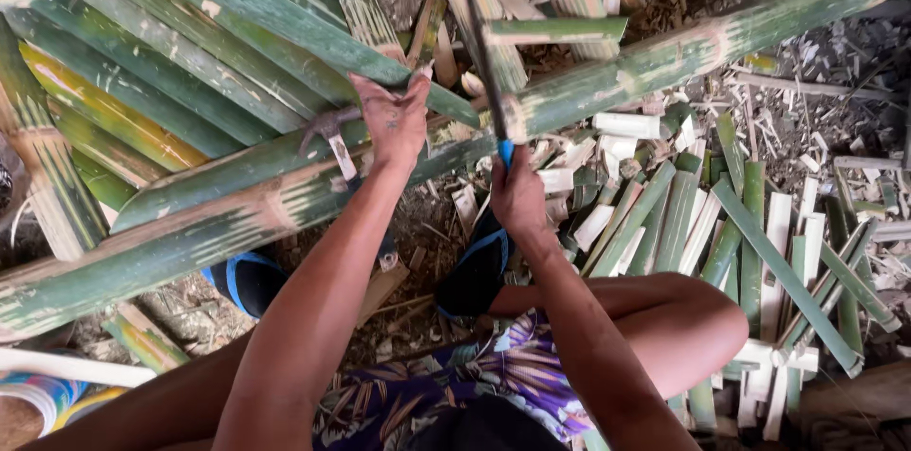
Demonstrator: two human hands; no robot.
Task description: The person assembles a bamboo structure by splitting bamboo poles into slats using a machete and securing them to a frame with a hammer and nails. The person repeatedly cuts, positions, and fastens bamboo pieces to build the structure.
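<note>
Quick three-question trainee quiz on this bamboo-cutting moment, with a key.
1. True or false: the left hand rests flat on the long bamboo pole.
2. The right hand grips: A) a blue-handled blade, B) a hammer, C) nothing?
3. Where do the cut bamboo strips lie, on the person's left or right side?

Key: 1 true; 2 A; 3 right.
</note>
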